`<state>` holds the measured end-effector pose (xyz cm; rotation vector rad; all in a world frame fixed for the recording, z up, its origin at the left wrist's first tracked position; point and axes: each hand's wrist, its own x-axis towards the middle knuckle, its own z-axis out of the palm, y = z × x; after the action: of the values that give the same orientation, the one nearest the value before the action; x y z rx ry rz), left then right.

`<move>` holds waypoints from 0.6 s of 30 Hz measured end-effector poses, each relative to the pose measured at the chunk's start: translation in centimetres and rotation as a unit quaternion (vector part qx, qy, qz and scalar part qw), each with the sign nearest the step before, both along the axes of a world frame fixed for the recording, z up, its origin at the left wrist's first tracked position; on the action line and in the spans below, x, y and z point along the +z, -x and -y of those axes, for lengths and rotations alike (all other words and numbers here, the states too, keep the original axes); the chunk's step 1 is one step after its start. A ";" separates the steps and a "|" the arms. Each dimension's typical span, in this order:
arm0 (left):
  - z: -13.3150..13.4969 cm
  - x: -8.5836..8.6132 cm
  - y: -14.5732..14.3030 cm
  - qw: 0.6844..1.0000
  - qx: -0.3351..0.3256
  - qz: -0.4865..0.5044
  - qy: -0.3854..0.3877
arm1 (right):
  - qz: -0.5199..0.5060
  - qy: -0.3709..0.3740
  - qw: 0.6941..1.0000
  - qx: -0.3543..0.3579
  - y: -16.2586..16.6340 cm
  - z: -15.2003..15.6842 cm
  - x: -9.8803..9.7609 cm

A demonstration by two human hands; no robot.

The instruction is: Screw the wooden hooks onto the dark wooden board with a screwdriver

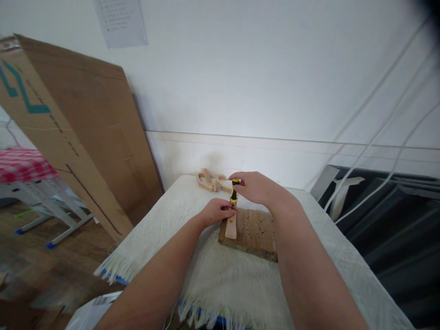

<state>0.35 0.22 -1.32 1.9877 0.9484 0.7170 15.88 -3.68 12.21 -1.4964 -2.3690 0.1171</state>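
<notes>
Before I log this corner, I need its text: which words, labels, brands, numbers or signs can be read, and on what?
Nothing reads clearly.
Paper sheet on the wall: lines of writing, too blurred.
Cardboard box: teal marks, no legible word.
Yellow-and-black tool: any lettering is too small to tell.

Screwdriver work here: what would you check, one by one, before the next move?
1. Right hand gripping the screwdriver near its top: ok.
2. Screwdriver close to upright: ok.
3. Left hand at the screwdriver's lower end: ok.
4. Strip lying on the board: ok.
5. Screwdriver's tip well seated: cannot tell, hidden.
6. Board secured against sliding on the cloth: cannot tell.
</notes>
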 end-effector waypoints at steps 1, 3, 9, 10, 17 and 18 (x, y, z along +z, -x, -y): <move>0.0 -0.1 0.0 1.000 -0.001 0.001 0.000 | -0.003 0.004 1.000 -0.002 0.0 0.0 0.0; -0.1 -0.1 0.1 1.000 -0.001 -0.002 0.000 | 0.000 0.009 1.000 -0.005 0.0 0.0 0.1; 0.2 0.2 0.1 1.000 0.006 -0.010 -0.010 | 0.044 0.010 0.996 -0.071 0.1 -0.3 0.0; 0.2 0.3 0.1 1.000 0.009 -0.013 -0.014 | 0.049 0.011 0.995 -0.081 0.1 -0.3 0.0; 0.1 0.1 0.1 1.000 0.005 -0.001 -0.014 | 0.046 0.008 0.997 -0.060 -0.2 -0.6 -0.5; 0.1 0.0 0.1 1.000 0.003 -0.001 -0.015 | 0.043 0.005 0.998 -0.042 -0.3 -0.7 -0.5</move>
<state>0.27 0.14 -1.32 2.0127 0.9502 0.7365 16.21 -2.96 11.70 -1.6349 -2.3706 0.0459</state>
